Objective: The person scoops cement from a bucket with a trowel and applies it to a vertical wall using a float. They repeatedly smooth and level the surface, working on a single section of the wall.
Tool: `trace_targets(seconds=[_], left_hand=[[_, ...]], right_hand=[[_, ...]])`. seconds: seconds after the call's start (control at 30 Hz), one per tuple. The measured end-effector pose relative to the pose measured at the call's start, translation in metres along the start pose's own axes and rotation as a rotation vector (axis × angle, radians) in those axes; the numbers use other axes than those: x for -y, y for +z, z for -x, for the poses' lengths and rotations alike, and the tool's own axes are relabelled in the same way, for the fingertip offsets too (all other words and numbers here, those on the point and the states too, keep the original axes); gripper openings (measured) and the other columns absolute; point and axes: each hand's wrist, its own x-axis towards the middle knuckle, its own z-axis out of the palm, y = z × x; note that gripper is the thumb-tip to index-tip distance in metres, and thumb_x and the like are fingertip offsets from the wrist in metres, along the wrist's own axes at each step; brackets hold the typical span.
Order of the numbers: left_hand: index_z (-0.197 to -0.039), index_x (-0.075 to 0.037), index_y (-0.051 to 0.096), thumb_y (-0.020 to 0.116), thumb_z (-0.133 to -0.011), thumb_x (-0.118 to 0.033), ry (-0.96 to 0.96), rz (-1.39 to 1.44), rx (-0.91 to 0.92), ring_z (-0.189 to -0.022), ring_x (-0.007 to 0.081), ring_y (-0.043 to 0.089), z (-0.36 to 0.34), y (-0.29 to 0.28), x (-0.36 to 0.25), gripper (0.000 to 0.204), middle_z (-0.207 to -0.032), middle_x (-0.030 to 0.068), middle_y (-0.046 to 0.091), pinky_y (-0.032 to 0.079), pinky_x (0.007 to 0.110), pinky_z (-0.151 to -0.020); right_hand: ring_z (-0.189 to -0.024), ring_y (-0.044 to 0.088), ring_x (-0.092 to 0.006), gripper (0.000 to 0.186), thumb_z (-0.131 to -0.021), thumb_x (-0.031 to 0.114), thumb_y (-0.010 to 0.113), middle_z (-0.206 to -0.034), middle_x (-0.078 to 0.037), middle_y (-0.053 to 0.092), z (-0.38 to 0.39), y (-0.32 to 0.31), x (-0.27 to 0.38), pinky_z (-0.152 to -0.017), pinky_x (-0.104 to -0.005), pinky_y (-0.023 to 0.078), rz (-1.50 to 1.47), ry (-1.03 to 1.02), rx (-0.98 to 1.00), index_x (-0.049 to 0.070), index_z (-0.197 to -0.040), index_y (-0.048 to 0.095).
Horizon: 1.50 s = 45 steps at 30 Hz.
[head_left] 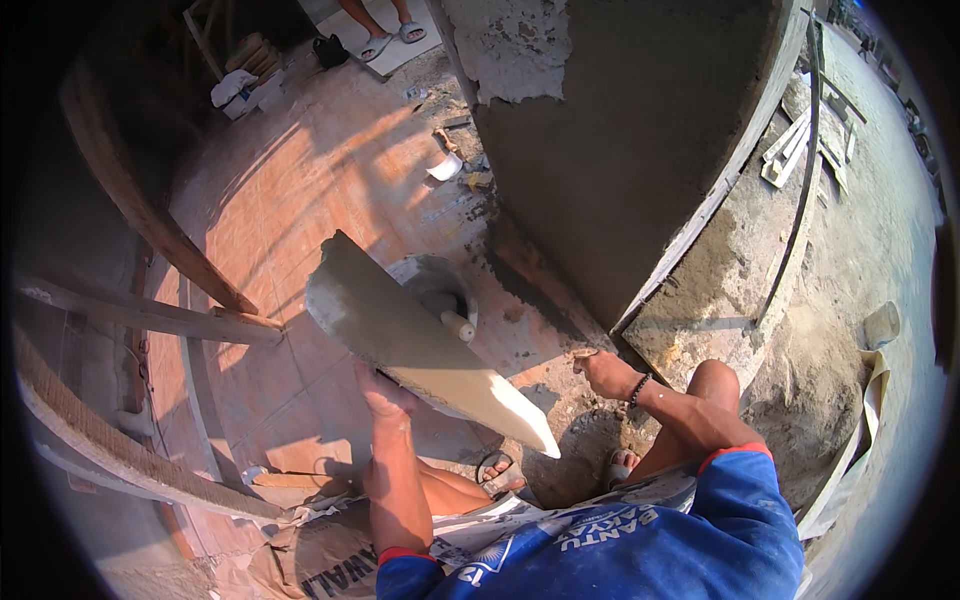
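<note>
My left hand (385, 392) grips a long flat board (395, 315) from its near edge, most of its fingers hidden beneath. Wet grey mortar seems to coat part of the board, and its pale pointed end is sunlit. The board tilts across the space before my knees. Behind it a round bucket (425, 268) stands partly covered, with a pale rounded handle (458, 325) at its rim. My right hand (605, 376) has curled fingers near the lower corner of a plastered wall (610, 150); whatever they hold is unclear.
Wooden posts (150, 215) and a crossbar (150, 315) stand at left. A white scoop-like piece (445, 167) lies on the tiled floor. Another person's sandalled feet (390, 38) are at the top. Scrap boards (800, 150) lie right of the wall; a paper sack (310, 560) is beside me.
</note>
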Motion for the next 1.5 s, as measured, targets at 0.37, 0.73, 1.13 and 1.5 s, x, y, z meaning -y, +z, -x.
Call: trace_targets(seconds=[0.37,0.73,1.13,1.5], left_hand=[[-0.121,-0.003,0.056,0.049,-0.094,-0.044,0.064,0.067,0.001,-0.099,0.0227,0.062,0.011,-0.055,-0.027,0.05,-0.11,0.0083,0.063,0.051,0.036,-0.086],[-0.13,-0.005,0.049,0.046,-0.094,-0.037,0.045,0.225,0.01,-0.11,0.0242,0.058,0.017,-0.087,-0.043,0.048,-0.12,0.0086,0.058,0.048,0.04,-0.091],[-0.13,-0.006,0.05,0.047,-0.094,-0.039,0.032,0.385,0.12,-0.108,0.0264,0.06,0.037,-0.098,-0.053,0.05,-0.121,0.0095,0.059,0.05,0.042,-0.09],[-0.125,-0.005,0.053,0.045,-0.096,-0.038,0.101,0.214,0.022,-0.101,0.0249,0.062,0.043,-0.105,-0.037,0.044,-0.114,0.0087,0.061,0.052,0.038,-0.085]], right_hand=[[-0.089,0.064,-0.04,0.032,-0.089,0.019,0.054,-0.086,-0.021,0.067,-0.193,-0.019,0.136,-0.082,-0.0477,0.05,0.016,-0.147,-0.396,0.003,-0.116,0.06],[-0.079,0.069,-0.0308,0.02,-0.085,0.018,0.055,-0.082,-0.018,0.069,-0.243,-0.032,0.156,-0.069,-0.0428,0.052,0.222,-0.137,0.005,0.002,-0.084,0.068],[-0.058,0.056,-0.0093,0.021,-0.094,0.016,0.055,-0.079,-0.003,0.056,-0.094,-0.113,0.114,-0.047,-0.0252,0.046,-0.755,0.074,-0.163,0.003,-0.11,0.054],[-0.088,0.063,-0.0444,0.047,-0.076,0.014,0.062,-0.091,-0.028,0.065,0.05,0.039,0.046,-0.077,-0.0489,0.051,-0.184,0.342,-0.021,0.003,-0.122,0.055]])
